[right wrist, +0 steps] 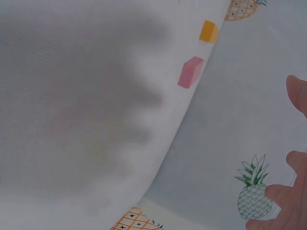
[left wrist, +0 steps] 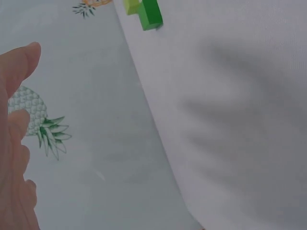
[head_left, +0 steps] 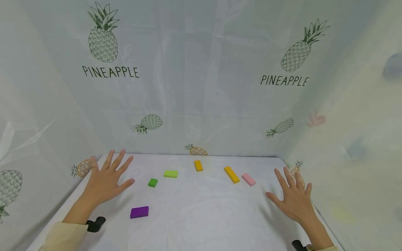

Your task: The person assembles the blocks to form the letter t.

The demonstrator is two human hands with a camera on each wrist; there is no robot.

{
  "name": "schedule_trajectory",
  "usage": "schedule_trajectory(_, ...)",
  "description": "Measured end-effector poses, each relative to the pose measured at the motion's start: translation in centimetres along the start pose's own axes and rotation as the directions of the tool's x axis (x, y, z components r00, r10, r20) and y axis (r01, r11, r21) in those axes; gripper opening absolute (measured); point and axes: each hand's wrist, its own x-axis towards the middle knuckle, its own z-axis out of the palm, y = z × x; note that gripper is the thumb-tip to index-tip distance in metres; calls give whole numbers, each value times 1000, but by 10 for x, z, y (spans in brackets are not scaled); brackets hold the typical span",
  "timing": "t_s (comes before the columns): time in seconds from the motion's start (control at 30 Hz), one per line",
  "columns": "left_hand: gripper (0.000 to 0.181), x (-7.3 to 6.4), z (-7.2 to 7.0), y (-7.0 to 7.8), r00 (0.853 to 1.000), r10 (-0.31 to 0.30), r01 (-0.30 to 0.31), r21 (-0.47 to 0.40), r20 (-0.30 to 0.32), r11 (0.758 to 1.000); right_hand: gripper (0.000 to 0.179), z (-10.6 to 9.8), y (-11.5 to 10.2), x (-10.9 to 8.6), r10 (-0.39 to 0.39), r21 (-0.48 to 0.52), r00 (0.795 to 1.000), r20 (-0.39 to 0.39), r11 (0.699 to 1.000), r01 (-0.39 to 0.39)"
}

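Over the table's left side my left hand (head_left: pixel 105 181) is held up with fingers spread, holding nothing. Nearest to it lie a purple block (head_left: pixel 139 212), a small green block (head_left: pixel 153 182) and a light green block (head_left: pixel 171 174). My right hand (head_left: pixel 293 198) hovers over the right side, also spread and holding nothing. A pink block (head_left: pixel 248 179) and a long orange-yellow block (head_left: pixel 231 174) lie to its left. Near the back edge sits a shorter orange-yellow block (head_left: pixel 198 165). Both wrist views show hand shadows on the white surface and part of each hand's fingers (left wrist: pixel 29 57).
A white cloth covers the table (head_left: pixel 201 216). Behind it and at both sides hangs a pale curtain (head_left: pixel 201 87) printed with pineapples and lettering. Black straps (head_left: pixel 96 224) of the wrist cameras show at both wrists.
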Motion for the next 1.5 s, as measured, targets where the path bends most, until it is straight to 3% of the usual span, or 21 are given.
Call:
schedule_trajectory(0.27,92,8,15,3,1000,19,-19,-8,11,1000,96,2,-2,0,10,-3,1000,16,1000,-10)
schedule_trajectory(0.67,87,26,25,17,998,37,-34,-72,50,997,94,12,0,0,7,14,1000,30,1000,-8)
schedule_trajectory(1.03,90,40,43,27,991,23,0,-169,133,986,95,19,1,2,21,23,998,52,999,-23)
schedule_trajectory(1.33,86,48,49,36,990,10,29,-278,141,960,95,24,3,2,19,49,998,53,999,-21)
schedule_trajectory(1.5,86,55,55,39,986,21,28,-293,166,956,95,28,3,1,30,54,998,60,998,-33)
